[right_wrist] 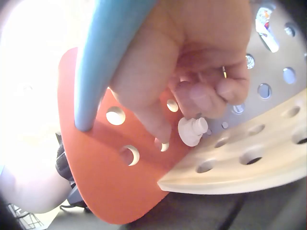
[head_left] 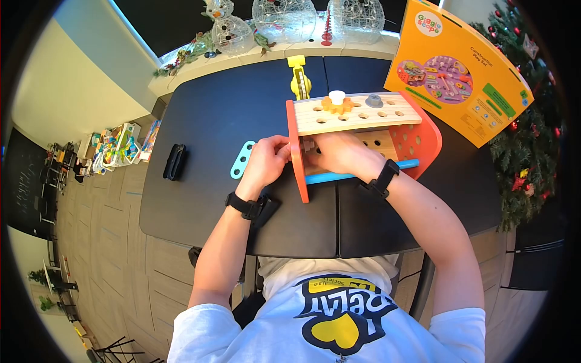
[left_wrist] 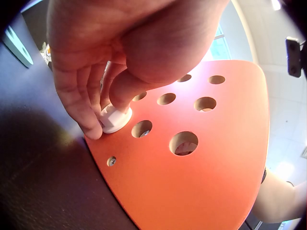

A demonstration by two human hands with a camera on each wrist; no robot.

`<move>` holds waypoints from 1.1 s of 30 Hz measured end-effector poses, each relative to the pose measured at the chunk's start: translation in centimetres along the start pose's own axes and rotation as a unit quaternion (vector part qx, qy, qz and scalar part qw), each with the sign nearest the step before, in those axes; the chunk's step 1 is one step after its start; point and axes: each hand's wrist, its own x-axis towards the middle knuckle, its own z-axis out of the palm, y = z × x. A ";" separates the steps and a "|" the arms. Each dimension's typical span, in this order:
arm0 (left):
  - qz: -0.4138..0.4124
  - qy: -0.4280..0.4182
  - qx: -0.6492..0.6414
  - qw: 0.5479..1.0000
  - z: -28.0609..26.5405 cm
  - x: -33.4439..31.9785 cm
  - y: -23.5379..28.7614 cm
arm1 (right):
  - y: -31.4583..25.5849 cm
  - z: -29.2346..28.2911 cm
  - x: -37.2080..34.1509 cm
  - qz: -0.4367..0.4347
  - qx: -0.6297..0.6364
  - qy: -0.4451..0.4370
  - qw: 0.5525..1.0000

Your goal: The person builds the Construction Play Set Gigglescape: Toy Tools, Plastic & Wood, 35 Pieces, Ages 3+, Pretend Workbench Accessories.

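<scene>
In the left wrist view, my left hand (left_wrist: 91,81) pinches a white round bolt head (left_wrist: 116,120) against the outer face of the toy workbench's red side panel (left_wrist: 201,172). My right hand (head_left: 345,152) reaches inside the workbench, under its wooden top shelf (head_left: 369,121). In the right wrist view its fingers are bent, with fingertips right at a white stepped plastic piece (right_wrist: 191,132) on the panel's inner face; I cannot tell whether they grip it. A blue rod (head_left: 330,178) runs below the right wrist. A teal strip with holes (head_left: 242,160) lies left of my left hand.
An orange gear with a white peg (head_left: 338,104) and a grey bolt (head_left: 374,101) sit on the top shelf. Behind stands a yellow tool (head_left: 299,78). A large yellow box (head_left: 460,72) is at the back right, a black case (head_left: 175,162) at the left of the table (head_left: 206,115).
</scene>
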 end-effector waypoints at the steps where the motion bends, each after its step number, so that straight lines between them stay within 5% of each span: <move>1: 0.003 0.001 0.002 1.000 0.0 0.0 -0.2 | 0.1 0.0 0.0 -0.005 -0.004 0.001 1.000; 10: 0.011 0.003 0.021 1.000 -0.1 -0.2 0.5 | -0.6 0.4 0.5 0.095 -0.051 -0.070 0.992; 19: 0.011 0.005 0.017 1.000 0.0 -0.2 0.3 | -0.5 -0.3 -0.1 0.003 0.001 -0.001 1.000; 25: 0.005 0.008 0.026 1.000 -0.1 -0.4 0.7 | -0.6 0.0 0.6 0.102 -0.038 -0.106 0.988; 28: 0.007 0.006 0.032 0.999 -0.2 -0.3 0.8 | -0.9 -0.6 0.2 0.033 0.003 -0.076 0.997; 33: 0.008 0.007 0.013 1.000 0.0 -0.1 0.1 | -2.2 -1.6 -0.6 0.058 0.000 -0.040 0.998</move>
